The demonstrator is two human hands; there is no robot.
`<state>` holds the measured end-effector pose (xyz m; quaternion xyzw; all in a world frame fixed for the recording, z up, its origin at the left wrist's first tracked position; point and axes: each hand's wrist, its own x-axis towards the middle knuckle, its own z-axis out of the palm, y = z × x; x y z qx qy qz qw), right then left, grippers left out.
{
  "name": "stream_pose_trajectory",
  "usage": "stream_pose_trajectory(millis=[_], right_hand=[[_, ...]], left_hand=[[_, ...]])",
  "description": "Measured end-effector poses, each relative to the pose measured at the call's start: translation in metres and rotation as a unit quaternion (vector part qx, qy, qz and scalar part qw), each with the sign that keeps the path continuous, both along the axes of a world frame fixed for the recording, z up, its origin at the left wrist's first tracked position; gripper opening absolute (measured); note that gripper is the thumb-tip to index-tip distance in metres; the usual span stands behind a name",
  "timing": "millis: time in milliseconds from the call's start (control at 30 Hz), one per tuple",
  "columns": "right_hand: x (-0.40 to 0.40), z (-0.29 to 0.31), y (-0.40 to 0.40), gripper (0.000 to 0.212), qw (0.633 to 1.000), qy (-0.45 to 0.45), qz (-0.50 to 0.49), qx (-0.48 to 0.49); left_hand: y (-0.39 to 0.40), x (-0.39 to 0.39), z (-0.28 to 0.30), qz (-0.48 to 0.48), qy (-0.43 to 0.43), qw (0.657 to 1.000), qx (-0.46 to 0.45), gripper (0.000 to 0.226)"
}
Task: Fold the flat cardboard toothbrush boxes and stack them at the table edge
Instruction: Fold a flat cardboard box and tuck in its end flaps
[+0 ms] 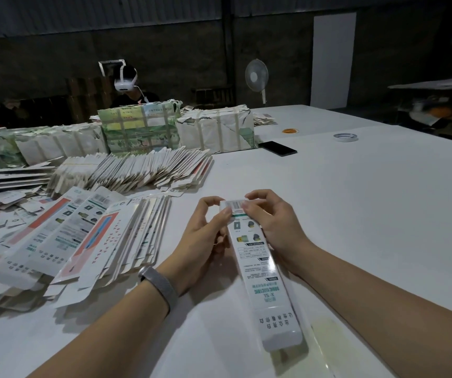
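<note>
1. The left hand [205, 236] grips the far end of a long toothbrush box [260, 271], thumb on its printed face.
2. The right hand [276, 225] pinches the same end by the barcode flap.
3. The box lies lengthwise over the white table [355, 200], its near end pointing toward the person.
4. Flat boxes [83, 236] fan out just left.

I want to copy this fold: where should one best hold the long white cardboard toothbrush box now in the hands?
Hold the long white cardboard toothbrush box at its far end, by the barcode flap, one hand on each long edge, as the left hand and right hand do. The box is narrow and long, so gripping from the sides probably leaves the end flap free to fold.
</note>
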<state>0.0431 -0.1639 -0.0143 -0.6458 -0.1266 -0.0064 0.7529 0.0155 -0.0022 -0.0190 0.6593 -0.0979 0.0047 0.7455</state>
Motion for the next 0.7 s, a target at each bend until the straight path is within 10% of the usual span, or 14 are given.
stream_pose_trajectory(millis=[300, 700], right_hand=[[-0.007, 0.014, -0.013, 0.067, 0.967, -0.062, 0.034, -0.244], [-0.029, 0.058, -0.081, 0.046, 0.841, -0.142, -0.072, -0.518]], left_hand=[[-0.002, 0.006, -0.003, 0.068, -0.006, 0.997, -0.039, 0.044], [0.018, 0.025, -0.020, 0.031, -0.008, 0.996, -0.080, 0.036]])
